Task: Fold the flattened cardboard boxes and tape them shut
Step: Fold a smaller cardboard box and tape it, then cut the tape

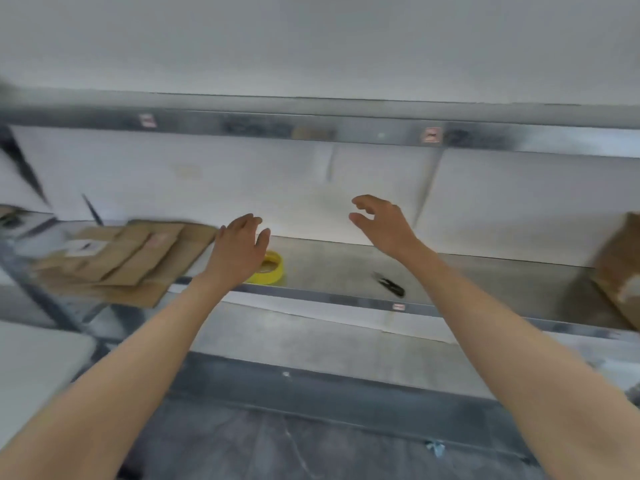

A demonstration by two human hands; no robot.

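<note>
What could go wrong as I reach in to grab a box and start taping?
1. The flattened boxes jut past the front edge of the shelf; tugging one out could drag the others off.
2. The black snips lie close to that edge, beside the right forearm; a sweep might knock them off.
3. The yellow tape roll sits partly behind the left hand, so it could get bumped and roll away.

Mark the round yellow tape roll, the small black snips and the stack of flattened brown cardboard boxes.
Round yellow tape roll [274, 276]: head view, its outer wall.
Small black snips [391, 284]: head view, its dark body.
Stack of flattened brown cardboard boxes [131, 261]: head view, top sheet.
</note>
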